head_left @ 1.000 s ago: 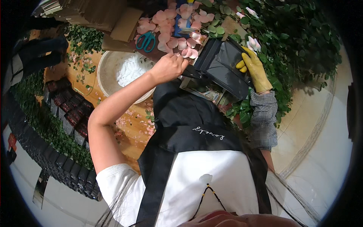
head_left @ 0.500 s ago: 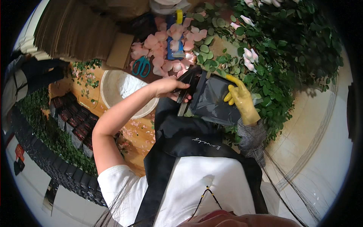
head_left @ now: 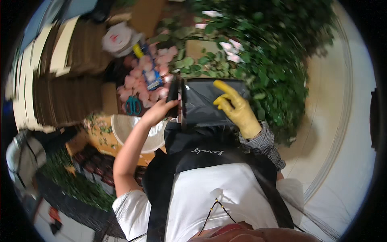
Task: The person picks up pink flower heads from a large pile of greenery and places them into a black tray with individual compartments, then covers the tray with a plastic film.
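Observation:
My bare left hand [head_left: 158,113] is wrapped round a long black tool [head_left: 173,90], shaped somewhat like a stapler and blurred. The tool stands along the left edge of a bundle wrapped in black plastic [head_left: 199,107], just beyond my apron. My fingers hide part of the tool. Over the right part of the bundle lies my right hand [head_left: 240,113] in a yellow rubber glove. Its index finger is stretched out and the other fingers are slightly bent and apart, with nothing held in them. What the wrap contains does not show.
Pink petals [head_left: 130,82] and teal-handled scissors [head_left: 133,105] lie at the left, above a pale bucket [head_left: 117,130] with white material. Cardboard stacks [head_left: 46,101] rise farther left. Leafy stems [head_left: 278,84] with pale pink rosebuds [head_left: 231,55] crowd the right.
My view has turned, so the bench things sit farther left. The bundle is now squarer to me, and the black tool stands more upright in my left hand. My gloved hand stays over the wrap.

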The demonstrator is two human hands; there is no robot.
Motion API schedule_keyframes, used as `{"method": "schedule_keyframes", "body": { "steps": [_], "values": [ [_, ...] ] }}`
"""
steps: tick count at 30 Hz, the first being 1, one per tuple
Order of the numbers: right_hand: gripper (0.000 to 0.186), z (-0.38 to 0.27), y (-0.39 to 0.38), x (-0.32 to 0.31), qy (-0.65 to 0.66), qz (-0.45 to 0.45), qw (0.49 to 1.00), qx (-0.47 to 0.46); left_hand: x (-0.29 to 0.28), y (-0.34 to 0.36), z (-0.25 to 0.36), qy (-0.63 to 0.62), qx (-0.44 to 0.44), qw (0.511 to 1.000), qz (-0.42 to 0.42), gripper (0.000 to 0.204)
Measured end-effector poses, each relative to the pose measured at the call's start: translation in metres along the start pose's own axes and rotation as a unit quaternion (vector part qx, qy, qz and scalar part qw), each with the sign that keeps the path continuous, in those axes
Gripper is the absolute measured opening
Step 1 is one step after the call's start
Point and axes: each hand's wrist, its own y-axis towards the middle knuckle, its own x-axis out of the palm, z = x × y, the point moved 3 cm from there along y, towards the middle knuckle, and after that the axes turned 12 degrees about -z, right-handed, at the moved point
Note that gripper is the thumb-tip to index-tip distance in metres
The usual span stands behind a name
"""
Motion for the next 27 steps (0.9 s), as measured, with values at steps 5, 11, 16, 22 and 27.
{"method": "schedule_keyframes", "body": {
  "steps": [5,11,16,22,27],
  "values": [
    [0.063,0.007,-0.042,0.048,0.279,-0.114,0.953,-0.036,0.109,-0.051,0.040,0.510,0.253,0.799,0.193,0.106],
    [0.030,0.009,-0.110,-0.018,0.180,0.179,0.962,0.106,0.162,-0.001,0.090,0.687,0.366,0.628,0.015,0.079],
    [0.036,0.062,-0.164,-0.041,-0.299,0.197,0.892,0.276,0.134,0.045,0.047,0.732,0.306,0.603,0.080,0.046],
    [0.053,0.112,-0.127,-0.068,0.027,0.055,0.985,0.163,0.146,0.051,0.041,0.732,0.323,0.592,0.092,0.028],
    [0.059,0.159,-0.091,-0.073,0.078,-0.186,0.963,0.179,0.128,0.044,0.037,0.716,0.328,0.605,0.120,0.023]
  ]
}}
